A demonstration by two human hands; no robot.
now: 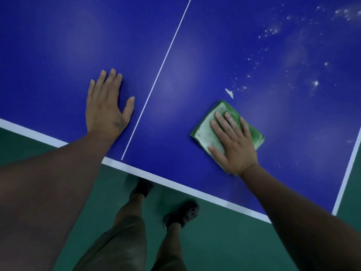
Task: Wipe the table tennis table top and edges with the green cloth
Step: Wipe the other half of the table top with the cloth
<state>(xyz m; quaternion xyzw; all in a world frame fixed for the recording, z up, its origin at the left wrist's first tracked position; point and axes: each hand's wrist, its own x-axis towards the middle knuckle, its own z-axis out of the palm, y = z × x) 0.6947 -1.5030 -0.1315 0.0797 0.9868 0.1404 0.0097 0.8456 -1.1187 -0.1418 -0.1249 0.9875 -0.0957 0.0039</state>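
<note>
The blue table tennis table [195,55] fills the upper view, with a white centre line and white edge bands. A folded green cloth [209,126], pale with dust on top, lies flat on the right half near the table's front edge. My right hand [232,141] presses on the cloth with straight, spread fingers. My left hand [107,108] rests flat on the bare table left of the centre line, fingers straight. White specks and a small white clump [229,93] lie just beyond the cloth and trail off toward the upper right.
The table's near edge [175,182] runs diagonally from left to lower right, and its right edge [347,173] shows at the far right. Below is green floor [224,241], where my legs and dark shoes [183,213] stand close to the table.
</note>
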